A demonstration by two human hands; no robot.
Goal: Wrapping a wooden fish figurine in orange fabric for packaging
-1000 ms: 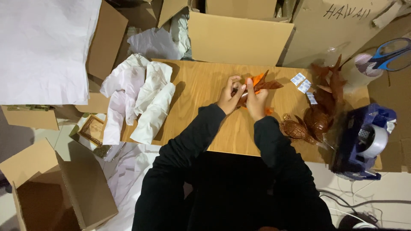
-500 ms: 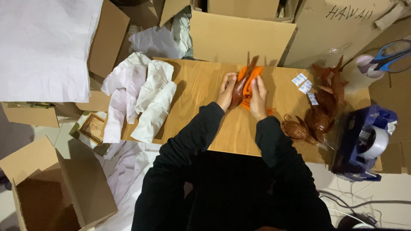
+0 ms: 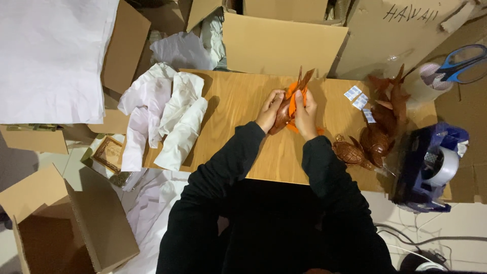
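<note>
Head view: in the upper middle of the frame both hands close on a brown wooden carving [image 3: 284, 114] partly wrapped in orange material [image 3: 293, 96]. The left hand [image 3: 269, 111] has its grip clamped on the carving's lower left side, and the right hand [image 3: 306, 114] has its grip clamped over the right side, fingers pressing on the orange material. The carving is tilted, its pointed end up toward the top of the frame, just above the wooden worktop [image 3: 238, 101].

To the right of the hands lie small blue-and-white packets [image 3: 356, 97], and further right a cluster of brown carved turtles [image 3: 373, 134]. At the right edge sits a blue tape dispenser [image 3: 431, 167], with blue-handled scissors [image 3: 464, 62] in a cup at upper right. Left of the hands, white paper-wrapped bundles [image 3: 167, 122] lie on the worktop's left end. An open cardboard box [image 3: 284, 43] stands beyond the worktop at top centre, and another box [image 3: 71, 223] is at lower left.
</note>
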